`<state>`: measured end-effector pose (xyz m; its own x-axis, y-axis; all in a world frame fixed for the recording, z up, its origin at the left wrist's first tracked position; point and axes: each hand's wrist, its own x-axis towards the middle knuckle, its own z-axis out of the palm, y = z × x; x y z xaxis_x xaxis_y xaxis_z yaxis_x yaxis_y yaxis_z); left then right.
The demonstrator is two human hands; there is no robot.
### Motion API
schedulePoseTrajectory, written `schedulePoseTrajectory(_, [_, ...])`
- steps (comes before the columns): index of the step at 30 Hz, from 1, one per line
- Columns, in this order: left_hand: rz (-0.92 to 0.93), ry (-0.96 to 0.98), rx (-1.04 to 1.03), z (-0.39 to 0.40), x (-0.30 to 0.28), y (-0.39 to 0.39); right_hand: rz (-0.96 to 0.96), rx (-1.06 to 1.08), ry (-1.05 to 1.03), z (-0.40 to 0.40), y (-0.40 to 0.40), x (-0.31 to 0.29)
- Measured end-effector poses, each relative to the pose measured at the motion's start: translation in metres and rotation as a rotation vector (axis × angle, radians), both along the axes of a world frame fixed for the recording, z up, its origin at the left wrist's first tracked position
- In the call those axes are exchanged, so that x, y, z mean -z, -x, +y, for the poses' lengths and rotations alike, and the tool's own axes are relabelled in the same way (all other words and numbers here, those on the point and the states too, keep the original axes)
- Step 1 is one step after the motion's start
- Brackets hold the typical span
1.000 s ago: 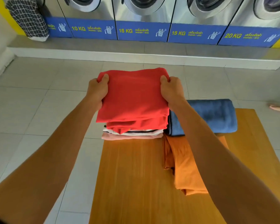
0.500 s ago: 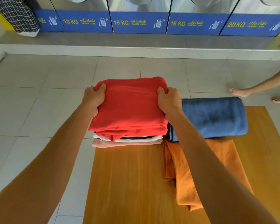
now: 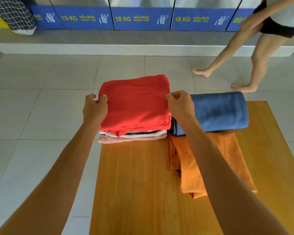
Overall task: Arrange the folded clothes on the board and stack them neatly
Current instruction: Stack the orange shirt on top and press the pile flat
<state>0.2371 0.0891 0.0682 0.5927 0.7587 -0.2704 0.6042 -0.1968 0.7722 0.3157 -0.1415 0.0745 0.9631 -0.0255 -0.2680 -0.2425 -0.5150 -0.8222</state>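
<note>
A red folded garment (image 3: 134,102) lies on top of a stack at the far left corner of the wooden board (image 3: 134,184). Under it show a white striped piece (image 3: 143,134) and a pink piece (image 3: 126,139). My left hand (image 3: 94,111) pinches the red garment's left edge, thumb on top. My right hand (image 3: 180,106) holds its right edge with curled fingers. A rolled blue towel (image 3: 219,112) lies just right of the stack. In front of the towel a folded orange garment (image 3: 182,163) rests on the board, partly under my right forearm.
A barefoot person (image 3: 255,65) steps across the tiled floor at the back right, close to the blue towel. A row of washing machines (image 3: 139,18) stands on a raised step (image 3: 109,48). A checked laundry bag (image 3: 12,14) sits at the far left.
The red garment has come down flat onto the stack and my hands have slid toward its side edges. The other person has walked in from the right.
</note>
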Motion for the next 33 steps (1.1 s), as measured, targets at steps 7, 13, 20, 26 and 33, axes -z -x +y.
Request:
schedulePoseTrajectory(7, [-0.241, -0.320, -0.074, -0.069, 0.009, 0.073, -0.081, 0.227, 0.064, -0.087, 0.065, 0.004])
schedulePoseTrajectory(13, [-0.154, -0.027, 0.273, -0.156, 0.031, 0.093, 0.021, 0.373, 0.356, -0.174, 0.084, 0.036])
schedulePoseTrajectory(20, [0.195, 0.464, 0.380, -0.223, 0.033, 0.071, 0.337, 0.337, 0.378, -0.199, 0.103, 0.055])
schedulePoseTrajectory(26, [0.322, 0.323, 0.533, -0.212, 0.046, 0.095, 0.586, 0.299, -0.004, -0.201, 0.131, 0.052])
schedulePoseTrajectory(33, [0.249, 0.665, 0.294, -0.167, 0.053, 0.133, 0.533, 0.303, -0.351, -0.172, 0.178, 0.039])
